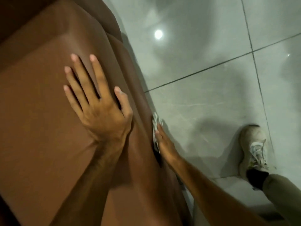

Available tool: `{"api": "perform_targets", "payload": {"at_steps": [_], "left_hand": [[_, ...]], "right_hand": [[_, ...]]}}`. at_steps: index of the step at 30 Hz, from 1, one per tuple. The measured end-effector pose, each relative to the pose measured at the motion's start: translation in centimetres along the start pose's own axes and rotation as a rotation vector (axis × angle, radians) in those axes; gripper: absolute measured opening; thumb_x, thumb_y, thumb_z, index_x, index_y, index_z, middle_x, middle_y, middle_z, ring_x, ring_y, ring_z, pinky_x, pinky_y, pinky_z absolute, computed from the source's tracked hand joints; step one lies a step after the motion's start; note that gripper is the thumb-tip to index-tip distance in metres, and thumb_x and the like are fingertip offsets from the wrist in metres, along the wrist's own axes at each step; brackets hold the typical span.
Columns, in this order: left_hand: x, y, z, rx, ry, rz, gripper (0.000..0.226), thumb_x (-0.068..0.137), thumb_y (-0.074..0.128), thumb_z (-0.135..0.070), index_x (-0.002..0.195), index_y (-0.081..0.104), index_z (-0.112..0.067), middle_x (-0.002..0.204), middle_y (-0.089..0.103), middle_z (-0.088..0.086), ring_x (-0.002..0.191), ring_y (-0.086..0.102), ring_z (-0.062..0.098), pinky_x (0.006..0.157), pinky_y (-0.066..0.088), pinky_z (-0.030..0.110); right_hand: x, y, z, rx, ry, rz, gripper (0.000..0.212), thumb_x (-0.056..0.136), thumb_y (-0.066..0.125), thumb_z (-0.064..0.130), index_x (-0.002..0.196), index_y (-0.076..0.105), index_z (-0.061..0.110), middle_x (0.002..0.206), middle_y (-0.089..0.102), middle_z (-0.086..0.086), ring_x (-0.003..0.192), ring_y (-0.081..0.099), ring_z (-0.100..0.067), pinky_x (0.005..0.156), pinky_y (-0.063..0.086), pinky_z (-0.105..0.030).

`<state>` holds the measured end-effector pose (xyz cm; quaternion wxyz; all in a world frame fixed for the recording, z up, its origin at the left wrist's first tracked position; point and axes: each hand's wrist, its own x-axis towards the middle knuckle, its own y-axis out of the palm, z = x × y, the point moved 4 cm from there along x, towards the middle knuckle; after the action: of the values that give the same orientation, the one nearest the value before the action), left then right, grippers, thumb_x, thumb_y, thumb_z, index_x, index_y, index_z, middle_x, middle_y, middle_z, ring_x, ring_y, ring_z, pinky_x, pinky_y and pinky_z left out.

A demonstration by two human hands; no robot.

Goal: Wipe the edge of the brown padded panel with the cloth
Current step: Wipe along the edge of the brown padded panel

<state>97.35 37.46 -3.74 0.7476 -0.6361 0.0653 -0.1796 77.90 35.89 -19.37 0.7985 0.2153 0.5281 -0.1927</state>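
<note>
Head view shows my left hand [101, 111] spread flat and empty on the brown padded panel [40, 111], steadying it. At centre right, my right hand [164, 144] presses the striped cloth [156, 126] against the panel's side edge. Wiping looks midway; the upper edge remains. Tiled floor [211, 95] alongside leaves open room, my shoe [252, 149] well apart.
</note>
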Motion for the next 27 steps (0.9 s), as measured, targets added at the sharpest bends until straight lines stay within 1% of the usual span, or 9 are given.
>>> {"api": "perform_targets", "payload": {"at_steps": [3,7,11,14,16,18,21,24,27], "left_hand": [[0.0,0.2,0.0,0.002,0.014,0.008,0.072,0.111,0.04,-0.038,0.176,0.025,-0.014,0.182,0.025,0.019,0.171,0.022,0.038,0.138,0.025,0.058],[-0.3,1.3,0.1,0.037,0.023,-0.026,0.072,0.109,0.041,-0.039,0.175,0.028,-0.012,0.18,0.029,0.022,0.17,0.024,0.039,0.138,0.025,0.057],[-0.4,1.4,0.0,0.038,0.014,-0.035,0.071,0.109,0.042,-0.038,0.175,0.03,-0.013,0.18,0.031,0.021,0.169,0.026,0.038,0.137,0.027,0.057],[-0.3,1.2,0.0,0.017,0.007,-0.018,0.07,0.11,0.039,-0.038,0.175,0.029,-0.014,0.18,0.029,0.021,0.17,0.024,0.038,0.136,0.029,0.06],[-0.3,1.3,-0.1,0.005,0.0,-0.015,0.07,0.11,0.038,-0.039,0.175,0.029,-0.014,0.18,0.029,0.021,0.17,0.025,0.038,0.135,0.029,0.061],[-0.4,1.6,0.1,0.013,0.009,-0.03,0.07,0.11,0.037,-0.039,0.175,0.03,-0.013,0.18,0.03,0.022,0.169,0.026,0.039,0.136,0.029,0.061],[-0.6,2.2,0.2,0.033,0.021,-0.05,0.071,0.11,0.036,-0.039,0.175,0.03,-0.013,0.179,0.031,0.023,0.169,0.027,0.039,0.136,0.028,0.06],[-0.6,2.0,0.2,0.032,0.014,-0.045,0.071,0.109,0.036,-0.038,0.175,0.03,-0.013,0.179,0.031,0.022,0.169,0.026,0.038,0.137,0.028,0.059],[-0.5,1.6,0.1,0.008,0.012,-0.018,0.07,0.11,0.036,-0.038,0.175,0.029,-0.014,0.18,0.028,0.02,0.17,0.025,0.038,0.136,0.029,0.06]], "right_hand": [[-2.7,0.9,3.4,0.03,-0.091,0.043,0.048,0.109,0.046,0.044,0.156,0.036,0.05,0.171,0.034,0.015,0.159,0.03,-0.01,0.133,0.023,-0.039],[4.0,3.7,11.8,-0.105,-0.417,0.137,0.052,0.11,0.037,0.044,0.161,0.025,0.046,0.176,0.02,0.014,0.162,0.019,-0.007,0.133,0.013,-0.035],[7.3,2.4,8.4,0.004,-0.177,0.047,0.062,0.101,0.039,0.062,0.16,0.029,0.047,0.173,0.031,0.01,0.16,0.03,-0.015,0.133,0.022,-0.048],[3.1,0.9,5.5,0.015,-0.059,0.027,0.054,0.105,0.046,0.053,0.158,0.036,0.046,0.171,0.036,0.01,0.159,0.032,-0.017,0.133,0.023,-0.044],[1.9,1.2,7.4,0.045,-0.112,0.1,0.05,0.107,0.048,0.045,0.156,0.04,0.046,0.17,0.035,0.013,0.159,0.031,-0.011,0.133,0.023,-0.04],[3.6,2.6,11.7,0.055,-0.286,0.211,0.053,0.105,0.046,0.045,0.157,0.038,0.047,0.173,0.03,0.015,0.16,0.027,-0.007,0.133,0.02,-0.038],[8.1,4.4,17.0,-0.069,-0.466,0.219,0.053,0.112,0.039,0.035,0.164,0.027,0.034,0.177,0.019,0.01,0.162,0.016,-0.008,0.132,0.011,-0.027],[10.0,3.7,14.7,0.004,-0.33,0.149,0.053,0.114,0.035,0.033,0.165,0.024,0.027,0.173,0.021,0.013,0.16,0.017,-0.006,0.132,0.012,-0.029],[5.7,2.0,8.9,0.036,-0.168,0.071,0.053,0.112,0.041,0.036,0.163,0.029,0.03,0.171,0.03,0.009,0.161,0.025,-0.013,0.128,0.019,-0.027]]}}
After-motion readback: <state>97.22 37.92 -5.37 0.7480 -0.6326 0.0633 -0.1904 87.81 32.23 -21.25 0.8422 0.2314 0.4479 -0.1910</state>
